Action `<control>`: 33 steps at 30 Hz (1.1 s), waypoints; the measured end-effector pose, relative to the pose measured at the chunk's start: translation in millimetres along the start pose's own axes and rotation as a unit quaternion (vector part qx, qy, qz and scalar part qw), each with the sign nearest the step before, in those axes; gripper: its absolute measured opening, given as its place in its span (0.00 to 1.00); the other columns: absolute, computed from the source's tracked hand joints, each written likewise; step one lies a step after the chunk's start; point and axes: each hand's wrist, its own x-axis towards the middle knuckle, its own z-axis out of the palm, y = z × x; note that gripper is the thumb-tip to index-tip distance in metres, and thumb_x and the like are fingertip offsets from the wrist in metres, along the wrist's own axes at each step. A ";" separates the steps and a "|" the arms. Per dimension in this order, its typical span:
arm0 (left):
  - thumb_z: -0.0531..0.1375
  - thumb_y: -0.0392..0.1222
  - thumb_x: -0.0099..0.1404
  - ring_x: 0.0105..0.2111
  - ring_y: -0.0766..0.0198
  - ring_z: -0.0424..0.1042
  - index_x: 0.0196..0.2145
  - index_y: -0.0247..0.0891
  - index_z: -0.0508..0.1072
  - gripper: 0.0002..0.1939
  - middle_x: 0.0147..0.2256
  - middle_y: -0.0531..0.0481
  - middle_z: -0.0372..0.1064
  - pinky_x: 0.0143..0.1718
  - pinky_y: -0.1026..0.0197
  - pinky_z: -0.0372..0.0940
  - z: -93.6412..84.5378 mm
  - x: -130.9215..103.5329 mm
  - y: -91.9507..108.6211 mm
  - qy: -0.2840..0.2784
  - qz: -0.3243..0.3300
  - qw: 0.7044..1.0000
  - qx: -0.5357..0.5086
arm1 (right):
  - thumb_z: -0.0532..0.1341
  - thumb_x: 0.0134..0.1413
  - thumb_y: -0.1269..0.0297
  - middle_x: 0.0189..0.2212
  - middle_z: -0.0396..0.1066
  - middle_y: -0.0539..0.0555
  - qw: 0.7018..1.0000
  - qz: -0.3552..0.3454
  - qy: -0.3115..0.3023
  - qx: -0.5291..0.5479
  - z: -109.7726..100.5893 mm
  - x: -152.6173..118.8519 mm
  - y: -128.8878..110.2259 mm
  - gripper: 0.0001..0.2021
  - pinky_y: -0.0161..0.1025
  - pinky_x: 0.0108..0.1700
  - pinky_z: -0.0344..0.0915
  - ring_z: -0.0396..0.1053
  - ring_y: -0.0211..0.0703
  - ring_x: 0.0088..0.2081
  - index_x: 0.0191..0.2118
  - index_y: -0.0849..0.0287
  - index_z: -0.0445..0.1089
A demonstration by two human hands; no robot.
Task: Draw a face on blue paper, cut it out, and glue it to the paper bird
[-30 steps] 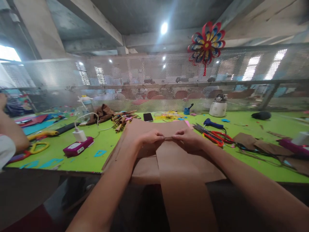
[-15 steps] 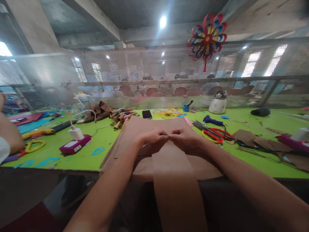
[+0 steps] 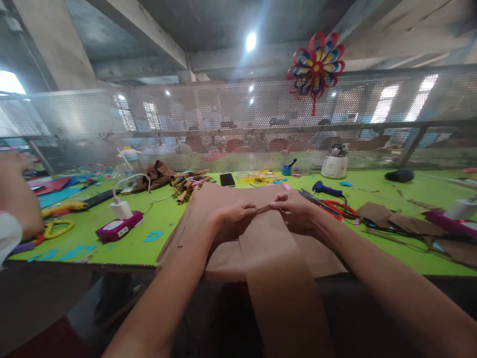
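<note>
A long strip of brown paper (image 3: 276,253) runs from my fingers down over the table's front edge. My left hand (image 3: 237,212) pinches the left end of its narrow folded far edge. At the other end of that edge my right hand (image 3: 288,203) pinches it between thumb and fingers. Beneath both hands lies a stack of larger brown paper sheets (image 3: 208,199), some jutting past the table edge. Part of the stack is hidden by my forearms and the strip.
Scissors (image 3: 337,209) and a blue-handled tool (image 3: 328,188) lie right of the stack. To the left sit a purple power strip (image 3: 119,226) with a white plug and yellow-handled scissors (image 3: 58,228). A phone (image 3: 227,179) lies behind. Another person's arm (image 3: 18,194) shows at far left.
My hands have moved apart along the strip's far edge, the right one going right and slightly up. A narrow fold now shows between them. The strip has swung a little right.
</note>
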 end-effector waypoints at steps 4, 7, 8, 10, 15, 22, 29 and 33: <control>0.53 0.54 0.67 0.26 0.64 0.60 0.29 0.39 0.67 0.17 0.25 0.53 0.63 0.30 0.62 0.57 -3.1 0.2 -3.2 0.006 -0.030 0.999 0.015 | 0.71 0.38 0.46 0.15 0.61 0.45 1.000 0.002 0.010 -0.004 -4.8 6.0 8.4 0.20 0.35 0.23 0.52 0.57 0.33 0.19 0.23 0.59 0.69; 0.54 0.54 0.67 0.23 0.64 0.61 0.26 0.39 0.66 0.17 0.21 0.54 0.62 0.27 0.62 0.56 -4.6 2.9 -5.5 0.014 -0.046 0.998 0.028 | 0.69 0.50 0.52 0.18 0.62 0.43 1.000 0.012 0.019 -0.017 -12.5 10.8 16.2 0.17 0.33 0.24 0.57 0.59 0.32 0.20 0.25 0.61 0.68; 0.54 0.53 0.67 0.23 0.65 0.61 0.25 0.39 0.65 0.18 0.21 0.54 0.61 0.27 0.62 0.55 -4.7 4.2 -6.3 0.023 -0.049 0.998 0.034 | 0.67 0.55 0.55 0.20 0.63 0.44 0.999 0.019 0.022 -0.023 -15.1 12.1 19.2 0.15 0.33 0.24 0.59 0.60 0.32 0.20 0.27 0.61 0.68; 0.53 0.50 0.68 0.21 0.65 0.59 0.23 0.39 0.63 0.19 0.19 0.54 0.59 0.26 0.62 0.54 -4.2 7.4 -8.1 0.054 -0.051 0.996 0.049 | 0.63 0.62 0.59 0.25 0.68 0.46 0.998 0.033 0.034 -0.034 -19.6 14.0 25.5 0.12 0.33 0.27 0.64 0.64 0.32 0.23 0.33 0.63 0.70; 0.54 0.44 0.67 0.22 0.65 0.56 0.22 0.39 0.63 0.17 0.18 0.55 0.59 0.27 0.61 0.50 -0.9 17.2 -15.7 0.137 -0.050 0.986 0.080 | 0.61 0.64 0.59 0.40 0.73 0.53 0.993 0.071 0.074 -0.057 -22.3 18.7 38.3 0.12 0.40 0.37 0.72 0.73 0.39 0.35 0.46 0.62 0.71; 0.54 0.46 0.68 0.19 0.66 0.58 0.21 0.39 0.63 0.19 0.14 0.56 0.58 0.26 0.62 0.51 2.1 27.5 -31.6 0.178 -0.063 0.980 0.067 | 0.61 0.64 0.59 0.45 0.73 0.55 0.987 0.099 0.098 -0.081 -19.9 24.3 42.8 0.14 0.44 0.41 0.73 0.73 0.43 0.40 0.50 0.62 0.70; 0.55 0.47 0.71 0.19 0.68 0.62 0.21 0.37 0.66 0.21 0.16 0.55 0.62 0.25 0.64 0.58 -3.3 30.9 -44.6 0.173 -0.070 0.982 0.038 | 0.61 0.64 0.60 0.44 0.73 0.55 0.988 0.092 0.093 -0.083 -21.5 25.5 43.7 0.13 0.43 0.40 0.73 0.73 0.42 0.40 0.50 0.62 0.70; 0.58 0.49 0.72 0.27 0.67 0.70 0.38 0.33 0.72 0.14 0.32 0.51 0.71 0.31 0.61 0.69 -5.0 30.2 -47.0 0.160 -0.084 0.984 0.014 | 0.61 0.64 0.59 0.45 0.73 0.55 0.989 0.094 0.085 -0.071 -20.6 24.6 45.4 0.14 0.44 0.41 0.73 0.73 0.43 0.40 0.50 0.62 0.70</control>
